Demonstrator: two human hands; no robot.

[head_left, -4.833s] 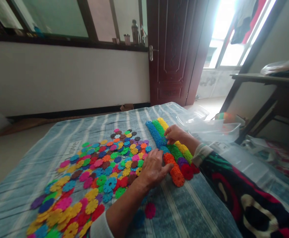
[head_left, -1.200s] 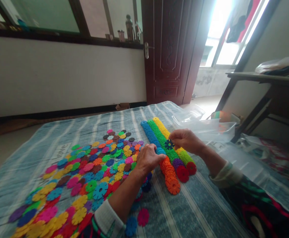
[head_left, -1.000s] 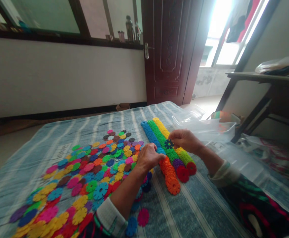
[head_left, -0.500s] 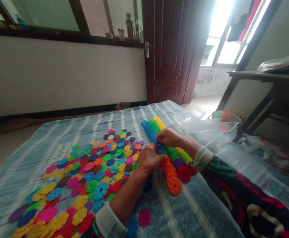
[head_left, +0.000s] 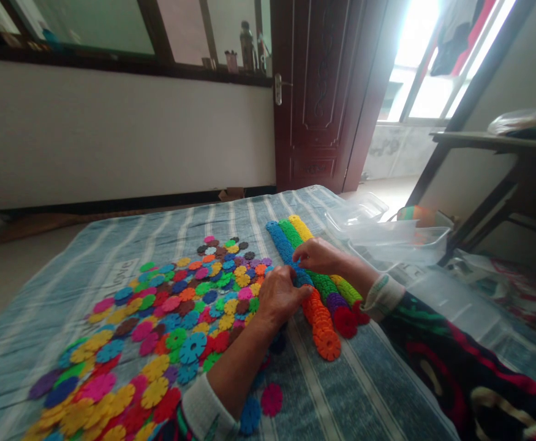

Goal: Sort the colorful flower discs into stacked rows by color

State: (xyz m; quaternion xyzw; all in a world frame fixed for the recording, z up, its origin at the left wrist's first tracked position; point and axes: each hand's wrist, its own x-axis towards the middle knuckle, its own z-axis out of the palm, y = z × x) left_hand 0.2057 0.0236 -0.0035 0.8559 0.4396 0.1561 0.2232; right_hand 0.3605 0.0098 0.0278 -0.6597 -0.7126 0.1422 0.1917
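Right hand point(head_left: 319, 255) shifted left since one second ago, toward blue-orange row point(head_left: 302, 278). Striped bedcover point(head_left: 354, 386) spans frame. Clear boxes point(head_left: 400, 245) at right; contents unclear. Row slants from upper centre to lower right, beneath my fingertips; left hand point(head_left: 278, 297) nearer orange end, thumb spread wide. Right fingers narrow; can't tell whether disc pinched.

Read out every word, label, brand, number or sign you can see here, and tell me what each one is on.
"love": on a pale patch of the striped cloth, at a slant; whether the L is a capital is unclear.
Red-and-white plastic at the right: any print is too blurred to read.
Loose discs: no lettering I can make out.
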